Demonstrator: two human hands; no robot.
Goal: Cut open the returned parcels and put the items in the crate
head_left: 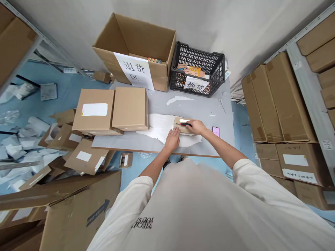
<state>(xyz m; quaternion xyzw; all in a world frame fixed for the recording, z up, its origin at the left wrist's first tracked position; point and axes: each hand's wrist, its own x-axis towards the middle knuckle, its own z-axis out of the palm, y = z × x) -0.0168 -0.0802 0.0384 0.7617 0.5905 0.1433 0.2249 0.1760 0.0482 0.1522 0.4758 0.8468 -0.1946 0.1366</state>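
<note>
Near the middle of the table [209,108] sits our small parcel [184,130]. Left hand [172,138] lies flat and unclenched against its near-left edge (stops it sliding, we reckon), while the right hand [196,127] is wrapped round a red-and-black cutter [184,124] laid across the top.

Left hand [172,138] lies flat, fingers [177,131] on the near edge of a small flat brown cardboard parcel [177,122] on the grey counter [209,108]. Right hand [196,127] grips a red-and-black utility knife [184,124], which lies across the parcel top, just left of its fingers. Pink phone [216,131] just right of them. Two closed brown cardboard boxes [131,108] well left. Black plastic crate [197,59] beyond.
</note>
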